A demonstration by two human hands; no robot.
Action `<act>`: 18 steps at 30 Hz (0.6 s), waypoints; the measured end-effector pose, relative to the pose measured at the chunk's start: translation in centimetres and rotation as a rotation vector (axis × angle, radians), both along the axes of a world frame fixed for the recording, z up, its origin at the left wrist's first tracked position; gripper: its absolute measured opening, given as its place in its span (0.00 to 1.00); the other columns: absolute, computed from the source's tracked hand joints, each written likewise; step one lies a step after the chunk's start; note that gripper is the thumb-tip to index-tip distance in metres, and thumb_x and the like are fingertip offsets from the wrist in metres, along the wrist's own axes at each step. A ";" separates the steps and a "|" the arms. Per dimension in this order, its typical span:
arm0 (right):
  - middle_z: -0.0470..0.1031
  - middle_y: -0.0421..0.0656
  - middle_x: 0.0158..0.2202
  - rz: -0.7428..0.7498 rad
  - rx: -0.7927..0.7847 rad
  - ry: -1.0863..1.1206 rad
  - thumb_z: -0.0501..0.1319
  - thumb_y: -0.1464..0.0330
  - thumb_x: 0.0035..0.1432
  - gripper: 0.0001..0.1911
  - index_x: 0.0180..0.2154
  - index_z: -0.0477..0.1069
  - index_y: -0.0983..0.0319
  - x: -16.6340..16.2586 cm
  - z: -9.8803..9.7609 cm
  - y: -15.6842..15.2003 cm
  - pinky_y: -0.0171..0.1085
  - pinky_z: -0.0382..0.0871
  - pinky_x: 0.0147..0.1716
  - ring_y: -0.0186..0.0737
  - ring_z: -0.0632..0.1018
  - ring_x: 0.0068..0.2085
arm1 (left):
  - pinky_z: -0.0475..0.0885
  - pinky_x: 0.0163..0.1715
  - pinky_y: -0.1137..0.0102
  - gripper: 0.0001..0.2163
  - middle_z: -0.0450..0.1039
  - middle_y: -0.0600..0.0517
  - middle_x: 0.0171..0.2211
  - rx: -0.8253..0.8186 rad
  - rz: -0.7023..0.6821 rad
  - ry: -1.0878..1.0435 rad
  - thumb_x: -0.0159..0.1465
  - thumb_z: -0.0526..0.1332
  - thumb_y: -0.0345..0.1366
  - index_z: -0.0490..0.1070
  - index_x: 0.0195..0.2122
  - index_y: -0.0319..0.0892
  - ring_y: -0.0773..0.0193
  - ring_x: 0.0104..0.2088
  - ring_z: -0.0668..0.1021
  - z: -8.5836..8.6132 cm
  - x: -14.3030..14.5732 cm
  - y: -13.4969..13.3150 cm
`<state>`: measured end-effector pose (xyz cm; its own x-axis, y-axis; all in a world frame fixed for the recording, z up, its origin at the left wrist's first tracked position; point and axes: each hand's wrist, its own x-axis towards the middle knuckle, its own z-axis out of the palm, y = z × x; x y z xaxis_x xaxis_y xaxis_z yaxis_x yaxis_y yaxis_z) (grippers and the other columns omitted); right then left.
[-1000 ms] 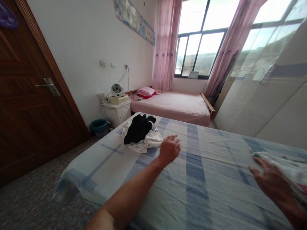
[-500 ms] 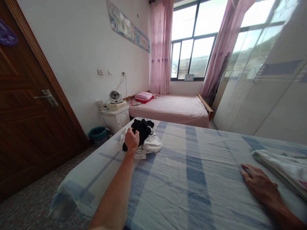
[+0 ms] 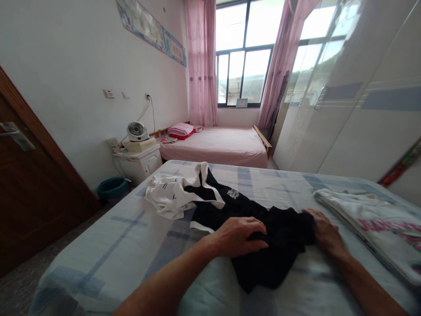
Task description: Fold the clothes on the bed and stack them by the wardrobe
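A black shirt (image 3: 272, 245) with white trim and a small white crest lies partly spread and wrinkled across the bed. My left hand (image 3: 241, 237) is on its near-middle part, thumb and fingers curled with black cloth between them. At the shirt's right end, my right hand (image 3: 324, 230) grips the edge; its fingertips are partly hidden by the fabric. A crumpled white garment (image 3: 169, 197) with dark marks lies to the left, under the shirt's white-trimmed end.
Folded white clothes (image 3: 371, 219) with pink lettering lie on the right of the blue-checked bed (image 3: 131, 245). Beyond stand a pink-covered bed (image 3: 217, 145), a white nightstand (image 3: 151, 160) with a fan (image 3: 137, 131), and a teal bin (image 3: 112, 188). A pale wardrobe (image 3: 345, 131) lines the right.
The black shirt has been drawn rightward from the white garment and spread out. My left hand moved right with it; my right hand moved onto its right end. The view turned right.
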<state>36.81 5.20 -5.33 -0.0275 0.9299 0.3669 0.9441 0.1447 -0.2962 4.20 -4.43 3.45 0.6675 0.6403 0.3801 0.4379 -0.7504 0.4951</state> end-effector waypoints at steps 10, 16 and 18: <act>0.71 0.52 0.49 -0.019 0.102 0.204 0.40 0.62 0.60 0.25 0.48 0.68 0.66 -1.0 1.5 -0.2 0.46 0.65 0.52 0.48 0.72 0.51 | 0.62 0.50 0.57 0.13 0.68 0.38 0.49 0.197 1.008 0.175 0.62 0.50 0.30 0.70 0.43 0.35 0.48 0.51 0.69 0.4 -8.5 5.4; 0.69 0.44 0.53 0.179 0.035 0.163 0.50 0.54 0.57 0.24 0.51 0.67 0.57 -3.4 2.6 -1.4 0.45 0.63 0.52 0.47 0.69 0.54 | 0.67 0.33 0.71 0.14 0.75 0.51 0.32 0.005 0.818 0.263 0.64 0.53 0.46 0.74 0.34 0.44 0.61 0.34 0.77 1.9 -8.6 3.0; 0.70 0.44 0.51 0.219 -0.003 0.138 0.57 0.54 0.51 0.24 0.48 0.69 0.56 -4.1 2.5 -1.8 0.49 0.64 0.49 0.51 0.70 0.52 | 0.67 0.31 0.73 0.15 0.74 0.54 0.32 -0.042 0.636 0.328 0.58 0.58 0.52 0.74 0.37 0.47 0.63 0.33 0.77 1.8 -7.2 0.9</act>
<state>32.76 3.41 -2.84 -0.1781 0.9083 0.3786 0.8411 0.3402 -0.4205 -3.03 -3.49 5.30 0.2353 0.9530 0.1907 0.9156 -0.2832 0.2855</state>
